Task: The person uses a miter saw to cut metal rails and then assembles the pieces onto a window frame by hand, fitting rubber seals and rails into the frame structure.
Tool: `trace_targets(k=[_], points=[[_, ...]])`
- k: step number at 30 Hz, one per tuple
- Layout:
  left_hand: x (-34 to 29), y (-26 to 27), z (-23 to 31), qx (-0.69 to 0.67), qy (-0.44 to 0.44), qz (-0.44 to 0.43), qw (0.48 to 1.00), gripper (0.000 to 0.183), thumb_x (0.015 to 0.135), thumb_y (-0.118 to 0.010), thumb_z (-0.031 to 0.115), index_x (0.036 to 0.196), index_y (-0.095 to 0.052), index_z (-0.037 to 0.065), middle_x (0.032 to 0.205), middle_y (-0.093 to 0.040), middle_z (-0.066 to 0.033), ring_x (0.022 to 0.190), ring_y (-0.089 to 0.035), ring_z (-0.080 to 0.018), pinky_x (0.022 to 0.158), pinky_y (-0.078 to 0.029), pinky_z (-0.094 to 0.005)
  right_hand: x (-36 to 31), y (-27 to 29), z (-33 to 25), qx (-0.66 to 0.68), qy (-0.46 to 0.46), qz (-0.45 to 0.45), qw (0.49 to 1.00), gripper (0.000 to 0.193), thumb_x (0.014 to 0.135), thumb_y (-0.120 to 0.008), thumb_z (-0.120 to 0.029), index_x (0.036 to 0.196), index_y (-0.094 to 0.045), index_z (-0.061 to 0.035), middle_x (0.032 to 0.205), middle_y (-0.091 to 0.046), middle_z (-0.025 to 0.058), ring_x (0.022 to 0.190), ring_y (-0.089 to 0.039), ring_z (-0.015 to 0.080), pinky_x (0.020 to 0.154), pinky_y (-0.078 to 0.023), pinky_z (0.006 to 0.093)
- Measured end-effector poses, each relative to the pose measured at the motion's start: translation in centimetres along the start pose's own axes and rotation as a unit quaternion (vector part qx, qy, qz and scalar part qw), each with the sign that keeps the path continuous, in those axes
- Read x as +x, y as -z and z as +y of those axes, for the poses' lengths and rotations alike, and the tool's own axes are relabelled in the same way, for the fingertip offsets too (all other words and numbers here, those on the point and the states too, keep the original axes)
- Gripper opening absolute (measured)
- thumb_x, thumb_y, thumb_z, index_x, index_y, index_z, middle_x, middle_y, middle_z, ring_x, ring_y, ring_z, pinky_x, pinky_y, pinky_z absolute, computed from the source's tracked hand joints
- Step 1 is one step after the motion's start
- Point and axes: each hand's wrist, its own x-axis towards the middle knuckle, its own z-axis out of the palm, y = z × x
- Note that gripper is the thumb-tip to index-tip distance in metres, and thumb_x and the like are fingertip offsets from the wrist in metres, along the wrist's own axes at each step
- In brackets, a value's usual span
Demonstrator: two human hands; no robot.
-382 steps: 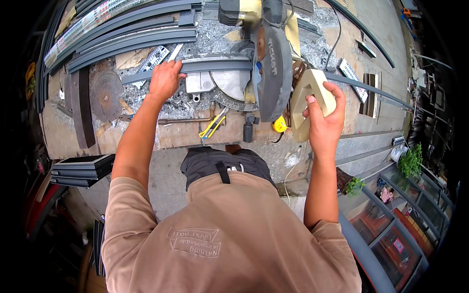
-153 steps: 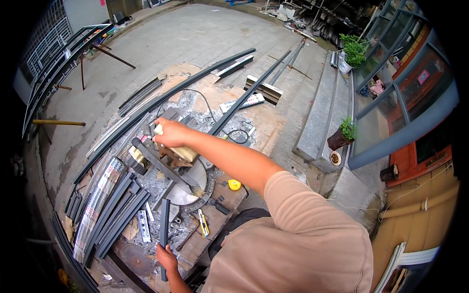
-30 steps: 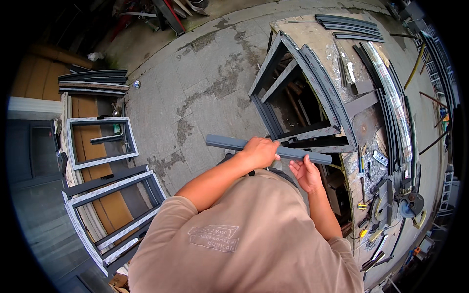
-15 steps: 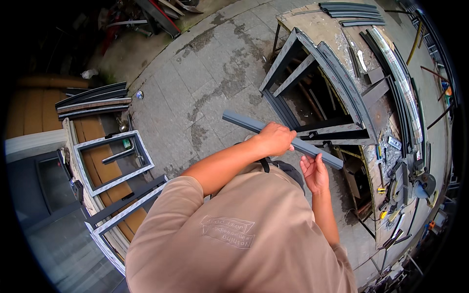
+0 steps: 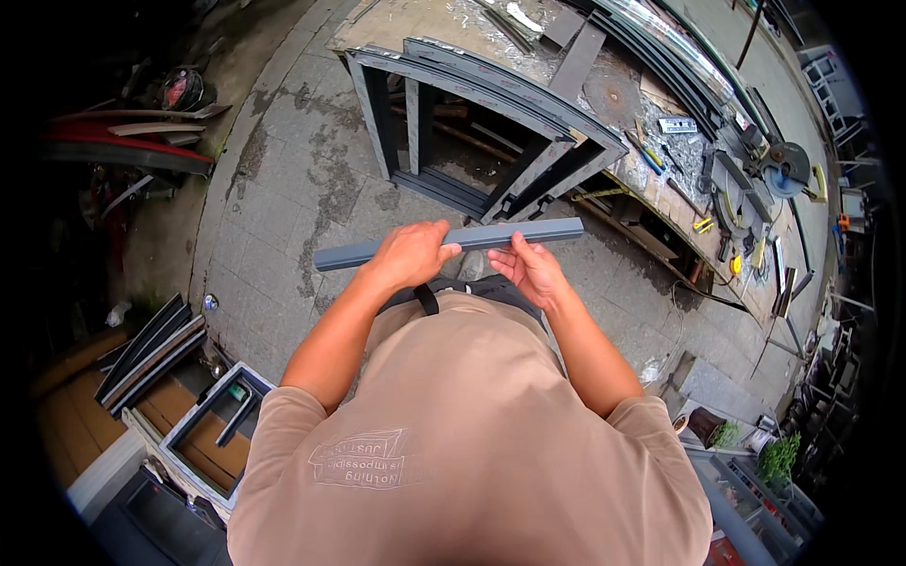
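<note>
Two bare hands hold one grey bar (image 5: 477, 236), a straight profile with a long shape of edges, in front of the waist and above the paved floor (image 5: 307, 203). The left hand (image 5: 412, 255) grips it from above: its fingers are closed over the bar and the thumb lies along the near side, so I judge that this hand carries most of the weight. The right hand (image 5: 530, 272) has its palm turned partly upward, with the thumb on the bar and the other fingers loosely curled near its lower edge; this looks like a light grip, probably for balance. Both ends reach past the hands, almost level, which perhaps lets the person see the full length.

Beyond the bar, window frames (image 5: 366, 104) stand on the floor and lean against the bench (image 5: 406, 24), presumably because it supports them upright. On the bench, the saw (image 5: 785, 170) is well apart from the hands, with a yellow tape measure (image 5: 735, 265) near the edge, maybe for easy reach.
</note>
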Motion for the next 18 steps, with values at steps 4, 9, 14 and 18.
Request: trace_targets(k=[4, 9, 14, 18], points=[[0.4, 0.9, -1.2, -0.024, 0.014, -0.015, 1.000, 0.036, 0.104, -0.064, 0.036, 0.116, -0.064, 0.002, 0.107, -0.072, -0.0240, 0.106, -0.068, -0.0461, 0.090, -0.051, -0.0544, 1.2, -1.3, -0.4, -0.031, 0.000, 0.016, 0.999, 0.037, 0.110, -0.064, -0.033, 0.133, -0.064, -0.0055, 0.123, -0.073, 0.0079, 0.108, -0.073, 0.0204, 0.095, -0.061, 0.0341], [2.2, 3.6, -3.8, -0.086, 0.046, -0.046, 0.994, 0.034, 0.099, -0.072, 0.030, 0.122, -0.069, 0.006, 0.106, -0.074, -0.0225, 0.102, -0.071, -0.0406, 0.088, -0.053, -0.0474, 3.2, -3.9, -0.1, -0.050, 0.022, 0.032, 0.998, 0.039, 0.108, -0.066, -0.035, 0.132, -0.065, -0.0051, 0.124, -0.072, 0.0081, 0.108, -0.073, 0.0186, 0.095, -0.061, 0.0328], [3.7, 7.6, -7.1, -0.098, 0.026, -0.045, 0.994, 0.032, 0.097, -0.076, 0.025, 0.120, -0.070, 0.004, 0.103, -0.075, -0.0227, 0.099, -0.072, -0.0378, 0.086, -0.054, -0.0451, 6.1, -6.3, 0.9, -0.094, 0.045, 0.055, 0.993, 0.040, 0.110, -0.064, -0.036, 0.138, -0.063, -0.0077, 0.126, -0.071, 0.0088, 0.110, -0.074, 0.0219, 0.098, -0.061, 0.0350], [4.1, 10.7, -11.7, -0.083, 0.012, 0.028, 0.996, 0.034, 0.099, -0.073, 0.025, 0.125, -0.067, 0.004, 0.107, -0.074, -0.0229, 0.101, -0.071, -0.0387, 0.088, -0.054, -0.0452, 8.8, -8.5, 0.8, -0.048, 0.063, 0.103, 0.992, 0.038, 0.109, -0.066, -0.035, 0.135, -0.062, -0.0083, 0.125, -0.069, 0.0086, 0.110, -0.074, 0.0233, 0.096, -0.061, 0.0338]])
